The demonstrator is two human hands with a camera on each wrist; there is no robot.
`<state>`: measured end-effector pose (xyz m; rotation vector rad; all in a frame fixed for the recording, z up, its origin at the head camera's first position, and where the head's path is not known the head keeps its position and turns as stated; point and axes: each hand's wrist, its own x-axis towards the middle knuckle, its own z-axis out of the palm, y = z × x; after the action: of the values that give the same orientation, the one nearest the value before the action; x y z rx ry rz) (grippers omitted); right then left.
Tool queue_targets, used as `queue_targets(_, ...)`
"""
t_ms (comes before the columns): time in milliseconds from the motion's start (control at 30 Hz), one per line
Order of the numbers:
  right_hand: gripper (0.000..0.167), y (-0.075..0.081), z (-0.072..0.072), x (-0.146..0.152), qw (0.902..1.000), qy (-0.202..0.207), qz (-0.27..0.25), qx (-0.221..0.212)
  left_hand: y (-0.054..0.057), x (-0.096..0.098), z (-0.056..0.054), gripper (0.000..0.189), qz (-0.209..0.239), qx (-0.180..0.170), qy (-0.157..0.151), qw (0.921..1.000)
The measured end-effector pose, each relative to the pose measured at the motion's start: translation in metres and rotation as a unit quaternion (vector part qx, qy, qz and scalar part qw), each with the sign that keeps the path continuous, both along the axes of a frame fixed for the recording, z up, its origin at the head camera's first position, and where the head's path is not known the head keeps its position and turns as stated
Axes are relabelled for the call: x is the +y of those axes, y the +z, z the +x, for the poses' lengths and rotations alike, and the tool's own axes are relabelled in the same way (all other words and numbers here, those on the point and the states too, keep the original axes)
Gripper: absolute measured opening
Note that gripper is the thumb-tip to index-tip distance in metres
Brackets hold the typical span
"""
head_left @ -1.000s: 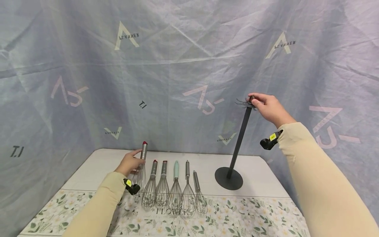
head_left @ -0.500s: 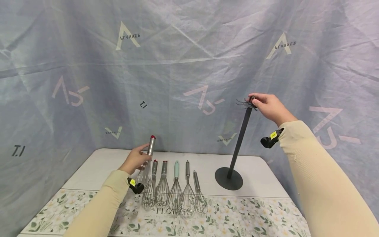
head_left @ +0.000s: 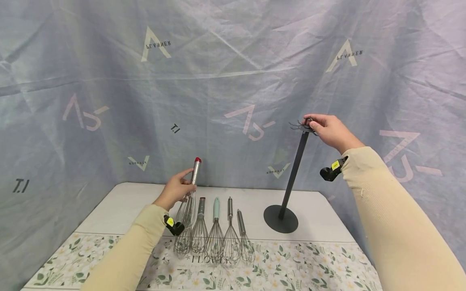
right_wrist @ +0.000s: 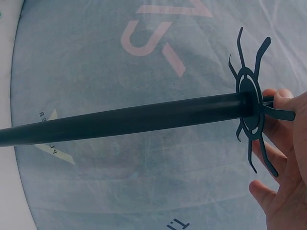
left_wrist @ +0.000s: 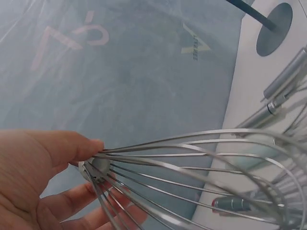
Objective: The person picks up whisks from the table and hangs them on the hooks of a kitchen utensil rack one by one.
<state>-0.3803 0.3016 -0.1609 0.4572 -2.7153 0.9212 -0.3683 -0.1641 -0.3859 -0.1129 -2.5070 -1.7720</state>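
Observation:
My left hand (head_left: 176, 190) grips a metal whisk (head_left: 195, 173) near the base of its handle; the red-tipped handle points up and the wires hang below. In the left wrist view the thumb and fingers close round the spot where the wires (left_wrist: 192, 167) meet the handle. With thumb and fingers, my right hand (head_left: 333, 131) pinches the ring on top of a black stand (head_left: 295, 171). Curved hooks (right_wrist: 263, 55) spread around the stand's head in the right wrist view. The stand's round base (head_left: 281, 221) rests on the table.
Several whisks lie in a row on the table, among them one with a mint-green handle (head_left: 216, 208) and a smaller one (head_left: 242, 222) at the right end. A floral cloth (head_left: 291, 262) covers the table's (head_left: 145, 198) front. A grey-blue curtain (head_left: 218, 81) hangs behind.
My left hand has carried the whisk up and to the right, from the row's left end to over the leftmost lying whisk. The right hand keeps its place on the stand.

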Motion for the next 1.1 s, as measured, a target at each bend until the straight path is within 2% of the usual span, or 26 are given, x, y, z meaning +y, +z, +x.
queue_targets(400,0.046,0.003,0.0,-0.002,0.9999,0.003,0.012,-0.001,0.024,0.025,0.0,0.076,-0.012,0.018,-0.01,0.9997)
queue_targets(733,0.046,0.002,0.0,0.001,0.9999,0.002,0.012,-0.002,0.038,0.046,-0.003,0.081,0.005,0.027,-0.022,0.9994)
queue_targets(967,0.045,0.001,0.0,0.001,0.9999,0.003,0.012,0.003,0.044,0.055,-0.003,0.085,0.005,0.034,-0.024,0.9991)
queue_targets(1100,0.045,0.0,0.0,0.001,0.9999,0.003,0.011,0.0,0.045,0.059,-0.005,0.087,0.021,0.034,-0.031,0.9987)
